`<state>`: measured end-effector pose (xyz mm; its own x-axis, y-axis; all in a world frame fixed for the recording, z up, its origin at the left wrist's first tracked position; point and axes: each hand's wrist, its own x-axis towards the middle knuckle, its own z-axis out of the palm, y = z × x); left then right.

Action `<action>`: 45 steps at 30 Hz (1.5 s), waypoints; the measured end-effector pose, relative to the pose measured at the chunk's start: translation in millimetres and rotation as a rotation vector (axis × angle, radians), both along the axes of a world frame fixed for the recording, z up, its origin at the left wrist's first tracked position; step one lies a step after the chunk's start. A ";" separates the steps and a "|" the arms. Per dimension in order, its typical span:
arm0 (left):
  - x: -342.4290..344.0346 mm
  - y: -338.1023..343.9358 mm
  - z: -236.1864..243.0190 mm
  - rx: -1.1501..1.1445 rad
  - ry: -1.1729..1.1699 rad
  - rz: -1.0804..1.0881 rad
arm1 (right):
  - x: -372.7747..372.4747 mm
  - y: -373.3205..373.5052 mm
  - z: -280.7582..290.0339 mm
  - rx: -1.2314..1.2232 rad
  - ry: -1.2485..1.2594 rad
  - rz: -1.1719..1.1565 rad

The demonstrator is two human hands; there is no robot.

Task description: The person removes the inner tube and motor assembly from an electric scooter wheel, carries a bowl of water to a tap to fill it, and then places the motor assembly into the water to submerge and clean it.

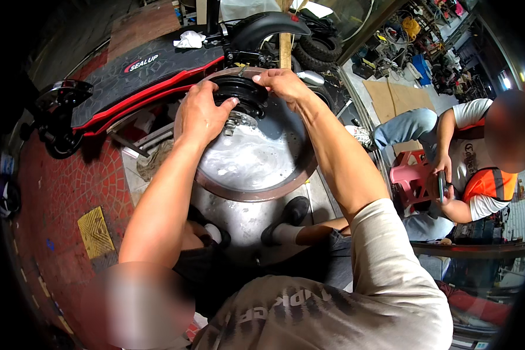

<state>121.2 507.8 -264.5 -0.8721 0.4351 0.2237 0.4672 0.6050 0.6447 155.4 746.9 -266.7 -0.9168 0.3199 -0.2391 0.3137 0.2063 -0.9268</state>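
Note:
Both my hands are on a black wheel hub [239,88], round and grooved, with a silvery threaded axle [230,127] sticking out toward me. It is held tilted over the far part of a round basin [239,195] of cloudy, soapy-looking water. My left hand [204,114] grips the hub's left side, thumb over its near face and fingers round the back. At the upper right edge, my right hand [283,87] has its fingers curled and pinched on the rim; some fingertips are hidden behind the hub.
Beyond the basin stands an electric scooter with a black deck [143,73] and red trim. Black tyres [321,49] are piled behind. At the right, a seated person in an orange vest [496,185] holds a phone, beside a pink stool [411,175]. Tools and parts clutter the far right.

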 end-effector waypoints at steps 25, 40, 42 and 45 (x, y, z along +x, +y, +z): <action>-14.7 -5.6 -15.6 0.056 -0.029 0.001 | 1.5 -14.6 2.7 0.249 -0.069 0.082; -10.0 -3.2 -3.3 -0.027 -0.071 -0.022 | 58.5 -17.7 -19.7 1.220 -0.481 0.382; -6.8 -0.4 -0.9 -0.037 -0.067 -0.036 | 64.3 -11.7 -12.3 1.233 -0.438 0.347; -8.7 -5.1 -3.5 -0.057 -0.051 -0.034 | 67.8 -10.0 -12.6 1.264 -0.263 0.318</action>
